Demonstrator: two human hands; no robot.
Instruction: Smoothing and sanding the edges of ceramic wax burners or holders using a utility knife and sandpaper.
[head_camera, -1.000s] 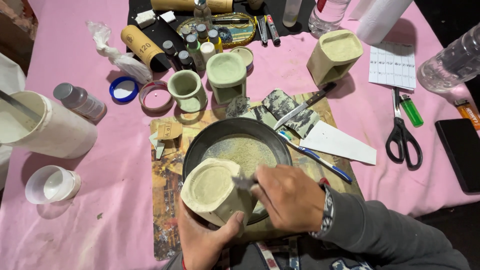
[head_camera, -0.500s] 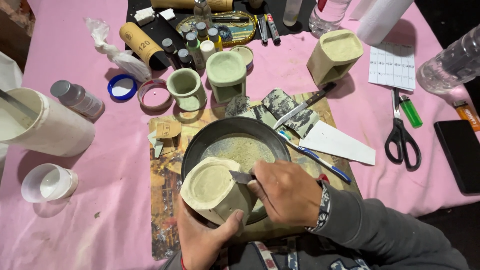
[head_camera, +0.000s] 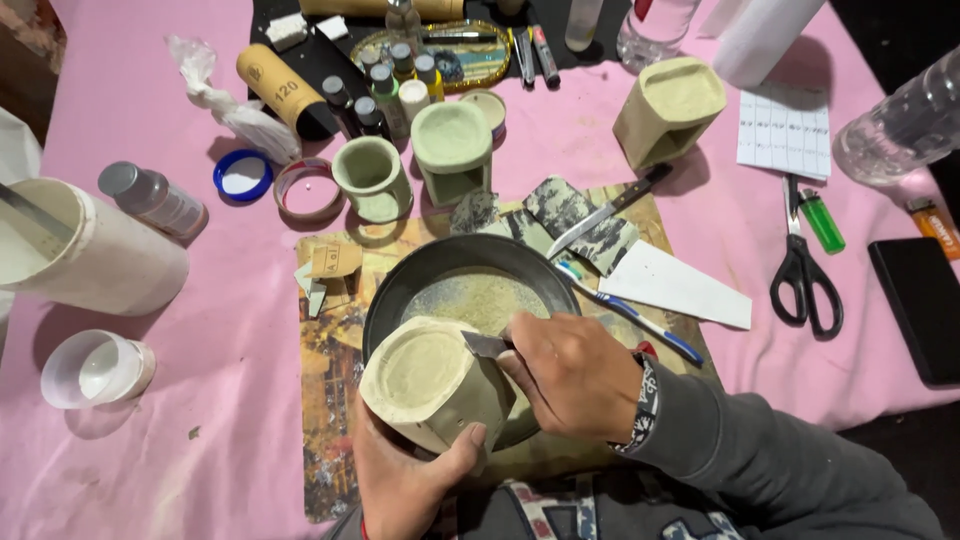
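My left hand (head_camera: 405, 478) grips a pale greenish clay pot (head_camera: 432, 380) from below, its hollowed top turned toward me, over the near rim of a dark round pan (head_camera: 400, 285) holding clay dust. My right hand (head_camera: 572, 372) is closed on a small metal scraping tool (head_camera: 485, 345), whose blade touches the pot's right rim. A wristband sits on my right wrist, above a grey sleeve.
Other clay pots stand behind the pan: a round cup (head_camera: 372, 178), a square one (head_camera: 452, 150) and a larger one (head_camera: 668, 110). A knife (head_camera: 610, 210), toothbrush (head_camera: 630, 315), scissors (head_camera: 805, 270), green lighter (head_camera: 822, 220), phone (head_camera: 925, 305), paint bottles (head_camera: 385, 85), a white tub (head_camera: 85, 255) and plastic cup (head_camera: 95, 368) lie on the pink cloth.
My right hand and the tool have shifted slightly along the pot's right rim. The pot stays in my left hand over the pan.
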